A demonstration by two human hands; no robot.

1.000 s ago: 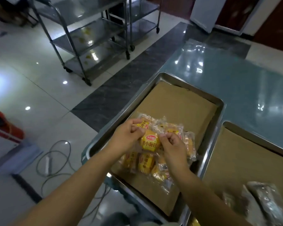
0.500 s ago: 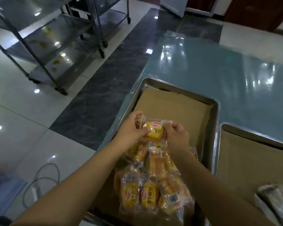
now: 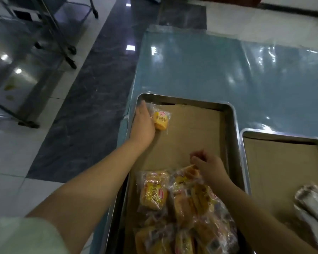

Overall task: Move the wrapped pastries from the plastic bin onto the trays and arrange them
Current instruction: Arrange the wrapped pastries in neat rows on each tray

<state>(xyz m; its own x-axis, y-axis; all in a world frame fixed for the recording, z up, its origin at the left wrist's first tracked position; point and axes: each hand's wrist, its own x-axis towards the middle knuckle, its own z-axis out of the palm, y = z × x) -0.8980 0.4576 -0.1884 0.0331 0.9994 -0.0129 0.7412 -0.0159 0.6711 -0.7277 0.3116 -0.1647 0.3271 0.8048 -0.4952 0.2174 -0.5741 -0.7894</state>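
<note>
From the head camera I see my left hand point(image 3: 143, 125) stretched to the far left corner of the tray point(image 3: 232, 114), fingers nearly straight and flat, the palm edge touching a single pastry point(image 3: 161, 120) that lies on the brown paper point(image 3: 195, 132) just to the hand's right. I cannot tell whether the fingers hold its wrapper or only rest against it. My right hand point(image 3: 207, 165) is nearer me, curled narrow, fingertips pinched at the top edge of the pile point(image 3: 182, 204) of wrapped pastries heaped at the tray's near end, below that hand. To its right a second tray point(image 3: 246, 132) sits just beside the first on the blue bench point(image 3: 218, 70), with a crumpled silvery wrapper point(image 3: 312, 202) on its paper.
</note>
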